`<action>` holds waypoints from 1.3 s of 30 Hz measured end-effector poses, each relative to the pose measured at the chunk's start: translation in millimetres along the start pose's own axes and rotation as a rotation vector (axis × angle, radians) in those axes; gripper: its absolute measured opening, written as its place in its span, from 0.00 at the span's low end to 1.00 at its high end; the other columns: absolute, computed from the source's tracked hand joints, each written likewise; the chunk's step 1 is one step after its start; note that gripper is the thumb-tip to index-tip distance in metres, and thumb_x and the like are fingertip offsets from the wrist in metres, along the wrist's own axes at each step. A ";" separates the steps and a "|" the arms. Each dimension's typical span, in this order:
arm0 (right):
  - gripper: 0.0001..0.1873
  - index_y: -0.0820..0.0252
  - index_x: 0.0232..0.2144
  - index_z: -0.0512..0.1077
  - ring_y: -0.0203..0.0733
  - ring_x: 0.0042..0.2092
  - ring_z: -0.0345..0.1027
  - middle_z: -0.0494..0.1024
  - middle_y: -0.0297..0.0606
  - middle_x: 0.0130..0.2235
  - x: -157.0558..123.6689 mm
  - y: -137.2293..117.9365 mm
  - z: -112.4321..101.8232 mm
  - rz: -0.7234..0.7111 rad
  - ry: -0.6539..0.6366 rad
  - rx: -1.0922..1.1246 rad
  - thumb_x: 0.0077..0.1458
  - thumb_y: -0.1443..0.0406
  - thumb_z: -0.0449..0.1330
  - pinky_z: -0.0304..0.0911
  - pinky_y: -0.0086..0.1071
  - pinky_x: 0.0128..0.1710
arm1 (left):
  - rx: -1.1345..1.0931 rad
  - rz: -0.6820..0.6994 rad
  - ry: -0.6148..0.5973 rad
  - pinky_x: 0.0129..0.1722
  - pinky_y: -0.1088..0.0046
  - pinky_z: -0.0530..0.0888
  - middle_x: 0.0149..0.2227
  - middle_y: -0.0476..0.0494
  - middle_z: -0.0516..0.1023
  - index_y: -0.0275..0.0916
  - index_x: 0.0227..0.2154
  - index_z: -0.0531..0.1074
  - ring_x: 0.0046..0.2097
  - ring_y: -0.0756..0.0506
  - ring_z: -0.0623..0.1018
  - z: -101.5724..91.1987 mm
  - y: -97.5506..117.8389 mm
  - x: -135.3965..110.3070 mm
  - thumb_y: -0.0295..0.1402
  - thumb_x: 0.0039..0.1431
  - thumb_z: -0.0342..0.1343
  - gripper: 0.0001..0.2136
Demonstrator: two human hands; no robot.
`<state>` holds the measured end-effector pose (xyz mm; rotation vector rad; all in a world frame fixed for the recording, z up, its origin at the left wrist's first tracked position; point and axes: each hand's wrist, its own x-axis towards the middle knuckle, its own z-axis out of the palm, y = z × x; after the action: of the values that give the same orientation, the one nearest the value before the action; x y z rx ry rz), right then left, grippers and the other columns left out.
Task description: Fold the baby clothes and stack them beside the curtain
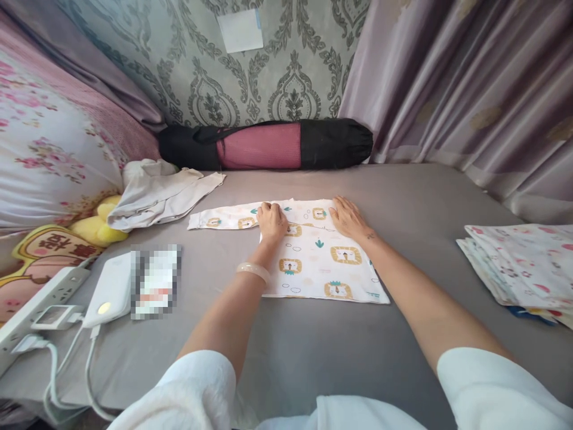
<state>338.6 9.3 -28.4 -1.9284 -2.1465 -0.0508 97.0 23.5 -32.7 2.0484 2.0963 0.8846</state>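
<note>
A small white long-sleeved shirt [308, 263], printed with yellow lion faces and green leaves, lies flat on the grey bed sheet. One sleeve stretches out to the left; the other does not show at the right side, where the body looks folded. My left hand [272, 221], with a pale bangle at its wrist, is closed on the cloth near the shoulder of that sleeve, its fingertips curled out of sight. Over the shirt's top right edge my right hand [350, 216] rests palm down, fingers stretched out.
Folded printed cloths [523, 263] are stacked at the right. At left lie a crumpled beige garment [161, 197], a white power bank [110, 289] with cables, a power strip [45, 304] and yellow plush toys [101, 221]. A pink-and-black rolled bag [259, 146] lies along the wall.
</note>
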 end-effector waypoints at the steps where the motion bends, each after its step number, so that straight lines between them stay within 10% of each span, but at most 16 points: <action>1: 0.29 0.73 0.62 0.59 0.50 0.67 0.50 0.60 0.53 0.66 0.3 -2.2 -0.2 0.019 -0.005 -0.005 0.66 0.61 0.41 0.43 0.42 0.66 | -0.006 -0.005 0.000 0.49 0.58 0.63 0.49 0.34 0.69 0.40 0.41 0.72 0.50 0.35 0.67 -0.4 -0.4 0.2 0.28 0.62 0.46 0.11; 17: 0.28 0.68 0.66 0.54 0.48 0.70 0.40 0.51 0.48 0.70 16.5 -152.0 12.2 -0.114 -0.186 0.207 0.66 0.64 0.39 0.35 0.48 0.67 | -0.430 -0.245 0.214 0.51 0.64 0.68 0.42 0.38 0.74 0.39 0.38 0.71 0.47 0.43 0.73 5.9 -16.0 13.3 0.25 0.59 0.45 0.11; 25: 0.29 0.67 0.66 0.54 0.48 0.70 0.40 0.52 0.45 0.69 24.5 -169.7 19.4 -0.088 -0.149 0.180 0.68 0.62 0.37 0.33 0.48 0.68 | -0.712 -0.366 0.319 0.50 0.69 0.71 0.41 0.40 0.76 0.38 0.36 0.69 0.46 0.47 0.75 7.6 -21.4 16.8 0.25 0.58 0.43 0.10; 39: 0.27 0.65 0.65 0.58 0.47 0.70 0.42 0.56 0.43 0.68 23.4 -170.4 28.3 -0.151 -0.070 0.166 0.68 0.63 0.39 0.33 0.49 0.68 | -0.804 -0.494 0.143 0.37 0.67 0.75 0.33 0.43 0.77 0.37 0.34 0.72 0.34 0.45 0.78 -19.1 -51.9 32.9 0.23 0.52 0.48 0.11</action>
<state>164.4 16.9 -26.5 -1.6982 -2.2595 0.1648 38.9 51.0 -29.3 1.0428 1.7326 1.4692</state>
